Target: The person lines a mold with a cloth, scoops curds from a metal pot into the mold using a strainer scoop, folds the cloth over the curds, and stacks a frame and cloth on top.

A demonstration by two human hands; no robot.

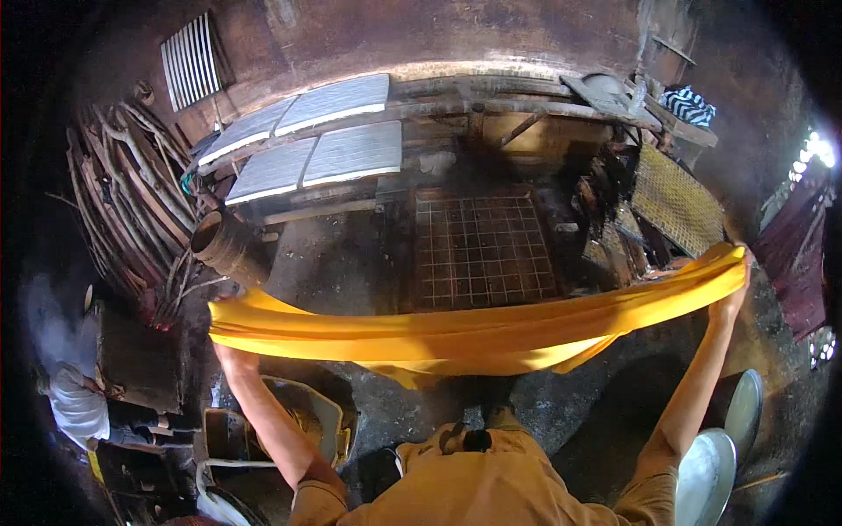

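A long yellow cloth (474, 337) is stretched across the view between my two raised hands, with loose folds hanging below its middle. My left hand (235, 352) is at the cloth's left end, its fingers mostly covered by the fabric. At the right end, my right hand (738, 285) is closed round the bunched cloth. Beyond the cloth, a square metal grid (478, 245) lies low on the dark floor.
Pale panels (351, 153) rest on a wooden rack. Branches (132, 193) and a rusty drum (228, 245) stand left. A yellow mesh panel (675, 202) leans right. Round metal trays (704, 478) are lower right, a yellow container (329, 416) lower left. Another person (79, 408) is far left.
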